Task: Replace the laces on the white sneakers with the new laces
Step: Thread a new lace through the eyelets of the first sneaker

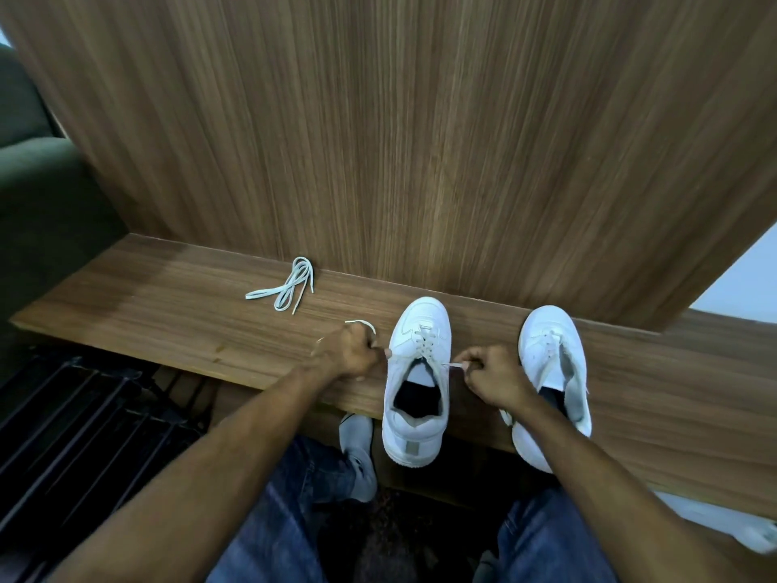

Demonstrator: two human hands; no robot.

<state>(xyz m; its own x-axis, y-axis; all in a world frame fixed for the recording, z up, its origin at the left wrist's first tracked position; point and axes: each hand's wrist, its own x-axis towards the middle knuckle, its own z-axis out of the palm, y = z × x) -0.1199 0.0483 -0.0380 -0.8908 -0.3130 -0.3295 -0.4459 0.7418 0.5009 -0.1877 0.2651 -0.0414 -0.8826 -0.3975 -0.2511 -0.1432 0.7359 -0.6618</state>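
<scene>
1. Our left hand [351, 351] is curled into a fist just left of the nearer white leather low-top sneaker [416, 385], gripping one end of its thin white lace [361, 324], which loops out above the knuckles.
2. Our right hand [490, 374] sits just right of the same sneaker, fingers pinched round the other lace end [452, 365], drawn taut from an upper eyelet.
3. Between our two hands that sneaker stands upright on the brown wood-grain counter [189, 321], toe pointing away from us, heel overhanging the near edge, laced only through the lower eyelets.
4. Just beyond our right hand, to its right, stands the second white leather sneaker [551, 355], partly hidden by our right forearm.
5. Up and to the left of our left hand, well apart from it, a loose bundle of pale flat shoelaces [286, 288] lies on the counter near the wood-panelled wall [420, 140].
</scene>
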